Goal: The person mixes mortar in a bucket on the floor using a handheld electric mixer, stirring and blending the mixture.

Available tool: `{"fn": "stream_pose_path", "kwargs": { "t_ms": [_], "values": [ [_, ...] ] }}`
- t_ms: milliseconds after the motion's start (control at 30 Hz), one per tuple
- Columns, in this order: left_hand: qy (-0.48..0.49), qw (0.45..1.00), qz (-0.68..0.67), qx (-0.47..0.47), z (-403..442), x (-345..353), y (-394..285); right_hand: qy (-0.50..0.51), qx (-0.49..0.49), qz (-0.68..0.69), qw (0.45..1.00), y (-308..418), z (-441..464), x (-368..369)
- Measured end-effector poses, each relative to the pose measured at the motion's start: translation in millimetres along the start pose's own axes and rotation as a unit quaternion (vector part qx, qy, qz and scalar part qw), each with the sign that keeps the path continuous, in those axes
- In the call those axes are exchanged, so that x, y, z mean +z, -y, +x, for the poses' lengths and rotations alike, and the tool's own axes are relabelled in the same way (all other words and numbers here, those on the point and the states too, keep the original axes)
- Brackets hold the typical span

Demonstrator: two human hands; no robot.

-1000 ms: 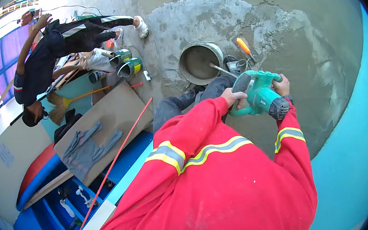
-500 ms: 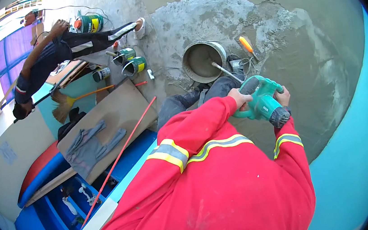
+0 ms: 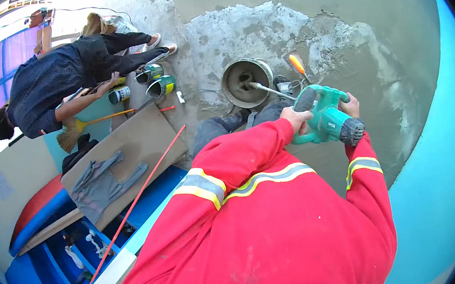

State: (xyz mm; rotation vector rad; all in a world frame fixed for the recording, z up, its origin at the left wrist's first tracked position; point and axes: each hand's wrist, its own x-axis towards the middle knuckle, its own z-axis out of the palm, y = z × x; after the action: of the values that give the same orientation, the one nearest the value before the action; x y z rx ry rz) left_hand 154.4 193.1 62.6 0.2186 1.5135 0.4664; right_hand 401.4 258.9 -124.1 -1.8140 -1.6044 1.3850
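A green electric paddle mixer [image 3: 323, 117] is held in front of my red sleeves. My left hand [image 3: 297, 120] is closed on its dark-topped handle, and my right hand [image 3: 350, 106] wraps round the grip on the far right side. The metal mixing rod [image 3: 269, 90] slants down to the left into a round bucket [image 3: 225, 89]. Inside, grey wet mortar [image 3: 245, 78] is churned into a hollow around the rod; the paddle end is hidden. Beside the bucket, a trowel with an orange handle [image 3: 297, 64] lies on the floor. My legs [image 3: 215, 129] flank the bucket's near side.
A co-worker [image 3: 52, 78] bends near several green tins [image 3: 161, 86] on the left. Also there are a broom [image 3: 72, 134], a board [image 3: 161, 124] with a grey garment [image 3: 100, 181], an orange pole [image 3: 143, 191] and blue shelving [image 3: 35, 276]. Smooth wet mortar [image 3: 372, 131] covers the floor at right.
The mortar, fairly level before, now has a hollow around the rod. The co-worker has turned and bent, with one arm reaching toward the tins. Both my hands keep their hold on the mixer.
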Motion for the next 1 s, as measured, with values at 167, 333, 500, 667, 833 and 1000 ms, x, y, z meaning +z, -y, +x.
{"fn": "stream_pose_path", "kwargs": {
  "t_ms": [167, 333, 500, 667, 833, 1000],
  "values": [
    [-0.008, 1.000, -0.026, 0.010, -13, -9, -5, 0.042, 0.014, -0.050, 0.998, 53, -2, -16],
    [-0.017, 0.998, -0.051, 0.012, -32, -23, -14, 0.059, -0.019, -0.068, 0.996, 78, 1, -18],
    [-0.028, 0.996, -0.076, 0.026, -59, -50, -13, 0.151, -0.023, 0.010, 0.988, 112, 9, -15],
    [-0.021, 0.982, -0.168, 0.086, -69, -77, 1, 0.291, -0.008, 0.025, 0.956, 176, 25, -11],
    [-0.028, 0.952, -0.283, 0.111, -81, -136, 24, 0.272, -0.066, -0.014, 0.960, 232, 15, 33],
    [-0.101, 0.913, -0.360, 0.166, -66, -191, 106, 0.211, -0.190, -0.181, 0.942, 257, 5, 115]
  ]
}}
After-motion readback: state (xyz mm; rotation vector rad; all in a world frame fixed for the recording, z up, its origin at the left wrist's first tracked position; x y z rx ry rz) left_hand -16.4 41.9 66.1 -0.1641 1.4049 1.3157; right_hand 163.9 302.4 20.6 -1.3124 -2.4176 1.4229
